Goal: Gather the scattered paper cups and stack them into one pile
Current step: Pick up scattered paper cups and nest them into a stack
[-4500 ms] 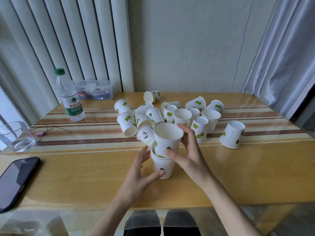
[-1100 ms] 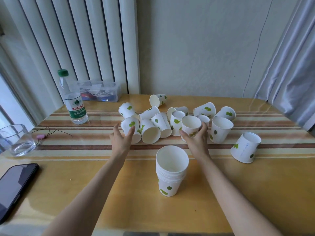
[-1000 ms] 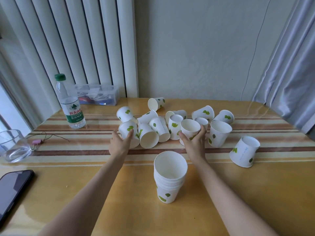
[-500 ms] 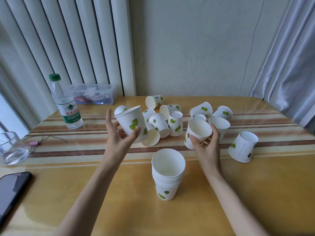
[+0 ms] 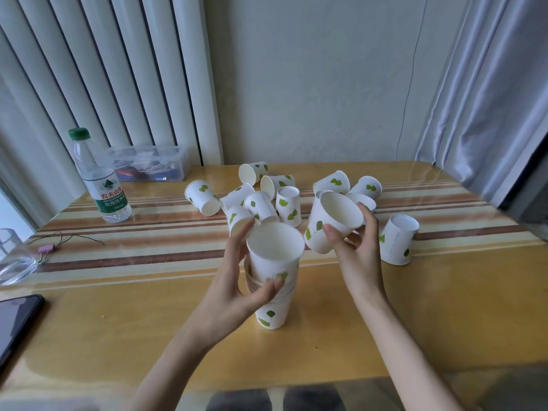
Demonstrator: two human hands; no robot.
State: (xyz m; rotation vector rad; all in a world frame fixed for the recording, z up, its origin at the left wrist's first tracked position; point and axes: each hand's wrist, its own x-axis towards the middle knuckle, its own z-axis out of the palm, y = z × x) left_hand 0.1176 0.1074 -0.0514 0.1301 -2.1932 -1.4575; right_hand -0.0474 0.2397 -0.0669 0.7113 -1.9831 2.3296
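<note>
While the left hand [image 5: 237, 287] wraps thumb and fingers around the top cup [image 5: 274, 253] seated in the stack [image 5: 271, 307] at the table's [image 5: 118, 336] near centre, the right hand [image 5: 355, 250] clamps a tilted cup [image 5: 332, 226] just right of the stack, clear of the surface. Loose cups [image 5: 261, 203] lie scattered behind, one upright cup [image 5: 397, 243] farther right, a water bottle [image 5: 100, 179] at far left.

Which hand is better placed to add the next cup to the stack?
The right hand. It already holds a loose paper cup beside the stack, whereas the left hand is seating its cup there.
</note>
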